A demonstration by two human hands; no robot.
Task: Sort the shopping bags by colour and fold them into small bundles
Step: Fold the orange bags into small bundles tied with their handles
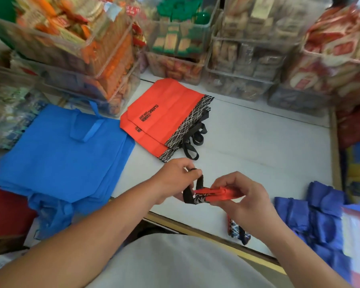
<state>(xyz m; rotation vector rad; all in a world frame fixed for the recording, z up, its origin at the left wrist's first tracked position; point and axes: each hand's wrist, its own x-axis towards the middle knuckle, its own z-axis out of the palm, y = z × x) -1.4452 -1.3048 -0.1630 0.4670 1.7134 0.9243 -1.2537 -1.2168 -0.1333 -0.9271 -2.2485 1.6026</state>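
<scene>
While right hand (244,197) grips folded red bag (215,193) crosswise, left hand (174,180) pinches its left-pointing handle (200,181)

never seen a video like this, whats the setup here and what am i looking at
No machine here: a person wears one camera on the head, so the single picture looks forward and down at their own hands. On the white counter lie a pile of blue bags at the left, red bags with black patterned trim in the middle, and darker blue folded bags at the right. Behind stand clear bins of packaged snacks. The right hand pinches a red bag folded into a narrow bundle; the left hand grips its black handle.
</scene>
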